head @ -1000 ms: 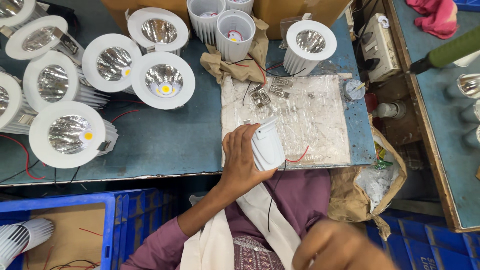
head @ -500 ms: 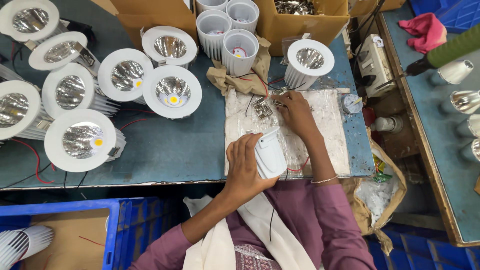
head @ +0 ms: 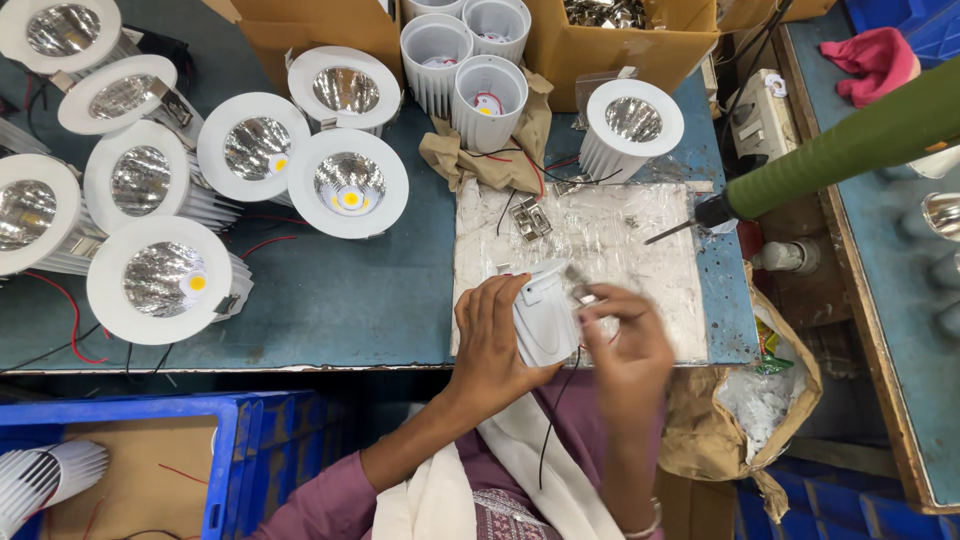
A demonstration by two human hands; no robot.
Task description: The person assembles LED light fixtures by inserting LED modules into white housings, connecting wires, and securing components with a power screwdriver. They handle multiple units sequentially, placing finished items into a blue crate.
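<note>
— What's in your left hand (head: 492, 335)?

— A white lamp housing (head: 545, 318). My left grip is clenched round it from the side, holding it just above the near edge of the surface (head: 330, 300), over the clear plastic sheet (head: 610, 240). Thin black wires (head: 556, 400) hang from it toward my lap.

— And the right hand (head: 625, 345)?

— It's at the housing's right side, fingertips pinching a small metal clip (head: 583, 292) against the rim. It's blurred, so I cannot tell how firmly that grip is closed.

— What lies around you?

— More metal clips (head: 530, 218) on the sheet, a ribbed white lamp (head: 630, 125) beyond it, and finished downlights (head: 348, 184) with shiny reflectors crowded at my left. Two empty white housings (head: 487, 100) stand on crumpled brown paper (head: 450, 155) near a cardboard box (head: 620, 45).
</note>
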